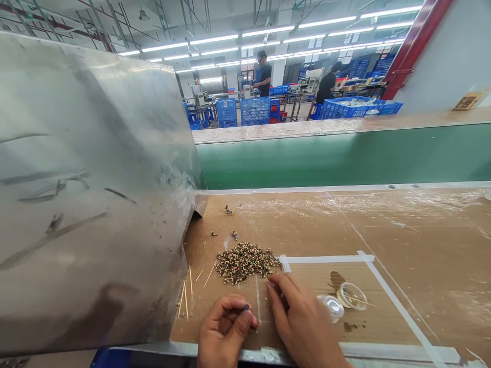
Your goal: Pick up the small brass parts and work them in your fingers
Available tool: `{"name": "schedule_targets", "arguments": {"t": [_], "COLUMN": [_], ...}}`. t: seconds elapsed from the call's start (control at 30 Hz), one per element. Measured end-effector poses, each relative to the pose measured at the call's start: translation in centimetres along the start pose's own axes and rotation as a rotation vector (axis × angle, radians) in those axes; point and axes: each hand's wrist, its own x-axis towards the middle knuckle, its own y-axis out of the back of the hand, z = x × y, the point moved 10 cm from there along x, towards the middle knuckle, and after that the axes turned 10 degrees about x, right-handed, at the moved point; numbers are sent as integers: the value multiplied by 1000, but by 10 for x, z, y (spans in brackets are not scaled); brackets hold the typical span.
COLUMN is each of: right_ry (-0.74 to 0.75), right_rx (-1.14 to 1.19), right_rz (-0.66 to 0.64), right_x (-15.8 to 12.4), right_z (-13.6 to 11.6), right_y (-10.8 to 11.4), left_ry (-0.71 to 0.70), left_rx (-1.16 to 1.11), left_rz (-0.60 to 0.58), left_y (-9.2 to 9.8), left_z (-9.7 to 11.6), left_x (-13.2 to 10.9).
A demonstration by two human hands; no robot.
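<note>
My left hand (227,327) is low in the middle of the view, thumb and fingertips closed on a small dark piece (246,307), too small to name. At the lower right edge of a pile of tiny black, yellow and red parts (247,261) is my right hand (297,313). Its thumb and forefinger are drawn together, and whatever lies between them is hidden. Behind the pile lie a few loose small parts (234,235). To the right of my right hand, a clear round cup (352,296) with a thin stick in it stands beside a clear lid (333,307).
Wooden sticks (185,296) lie left of the pile, by a large metal panel (95,204). White tape (326,259) marks the brown tabletop, which has wet spots near the cup. Beyond runs a green conveyor belt (337,156). Two people work farther back among blue crates (255,110).
</note>
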Motion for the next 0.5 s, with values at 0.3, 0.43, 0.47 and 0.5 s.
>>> {"name": "schedule_targets", "arguments": {"t": [0.3, 0.43, 0.47, 0.5], "right_ry": [-55, -32, -42, -68], "right_rx": [-82, 40, 134, 254], "right_rz": [-65, -63, -65, -68], "right_x": [25, 9, 2, -7], "right_z": [5, 5, 6, 9], "right_y": [-21, -7, -3, 0], "left_ry": [54, -73, -124, -168], "left_rx": [-21, 83, 127, 177], "left_rz": [-4, -49, -69, -79], "left_y": [1, -6, -8, -10], "left_z": [-6, 1, 3, 5], "left_x": [-2, -4, -6, -7]}}
